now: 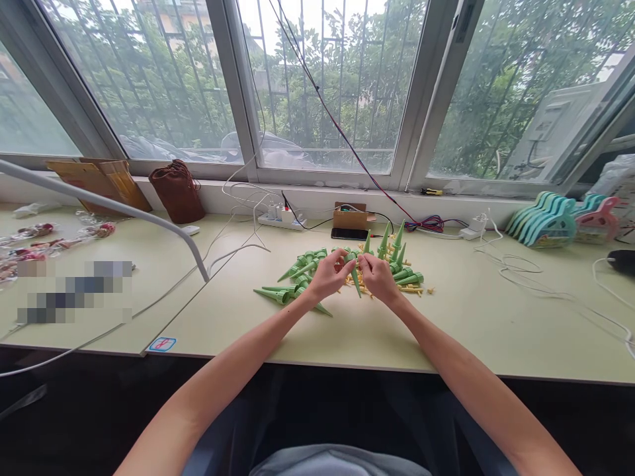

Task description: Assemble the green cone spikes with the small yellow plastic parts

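Between my two hands, a green plastic watering spike (356, 283) points down toward the table. My left hand (329, 275) is closed with its fingers and thumb around the upper part of this spike. Right beside it, my right hand (380, 276) is pinched shut against the spike's upper end; whatever is between its fingertips is hidden. More green spikes (275, 295) lie to the left of my hands, and several others (383, 241) stand point-up behind my right hand. Small yellow plastic pieces (409, 289) are scattered beneath and around the hands.
Behind the spikes are a phone (349, 233) and a small cardboard box (350, 217). A power strip (282, 219), a brown drawstring bag (177, 192) and teal clips (543, 219) stand along the window. A grey curved tube (149, 217) and cables cross the table (223, 324).
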The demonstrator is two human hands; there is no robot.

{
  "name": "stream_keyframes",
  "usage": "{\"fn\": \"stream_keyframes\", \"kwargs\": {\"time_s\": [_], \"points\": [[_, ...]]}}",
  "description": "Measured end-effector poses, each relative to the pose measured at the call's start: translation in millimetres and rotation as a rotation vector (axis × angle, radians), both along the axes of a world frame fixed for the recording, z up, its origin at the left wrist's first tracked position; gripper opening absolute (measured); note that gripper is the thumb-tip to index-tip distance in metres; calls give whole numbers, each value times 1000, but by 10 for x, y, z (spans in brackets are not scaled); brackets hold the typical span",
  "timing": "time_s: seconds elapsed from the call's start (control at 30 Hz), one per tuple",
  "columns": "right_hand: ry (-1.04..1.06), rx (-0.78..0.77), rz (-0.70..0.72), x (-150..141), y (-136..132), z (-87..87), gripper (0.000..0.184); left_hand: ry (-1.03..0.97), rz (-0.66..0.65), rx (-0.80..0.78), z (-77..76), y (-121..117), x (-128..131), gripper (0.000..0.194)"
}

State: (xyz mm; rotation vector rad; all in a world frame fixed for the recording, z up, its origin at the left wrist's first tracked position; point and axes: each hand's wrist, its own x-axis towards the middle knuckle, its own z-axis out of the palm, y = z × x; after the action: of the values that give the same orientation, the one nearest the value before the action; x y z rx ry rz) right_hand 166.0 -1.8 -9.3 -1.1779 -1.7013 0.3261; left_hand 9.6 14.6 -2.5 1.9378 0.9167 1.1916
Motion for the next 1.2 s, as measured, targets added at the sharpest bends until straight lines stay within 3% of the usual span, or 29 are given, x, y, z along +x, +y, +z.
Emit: {"fn": "stream_keyframes", "kwargs": {"time_s": [0.37,0.63,0.93,1.07,1.2], "points": [[-19,-9,-35,4,10,-11,39,79,35,144,13,-11,3,20],[4,-24,-40,-6,-2,15,39,93,60,166,34,-39,11,24],[53,26,-46,-17,-24,30,43,53,82,61,82,-102,44,37],[74,23,-50,-13,-43,43,43,-15,164,31,94,-75,33,40],[68,39,-30,-15,-61,48,42,-47,107,-190,95,-31,14,66]]}}
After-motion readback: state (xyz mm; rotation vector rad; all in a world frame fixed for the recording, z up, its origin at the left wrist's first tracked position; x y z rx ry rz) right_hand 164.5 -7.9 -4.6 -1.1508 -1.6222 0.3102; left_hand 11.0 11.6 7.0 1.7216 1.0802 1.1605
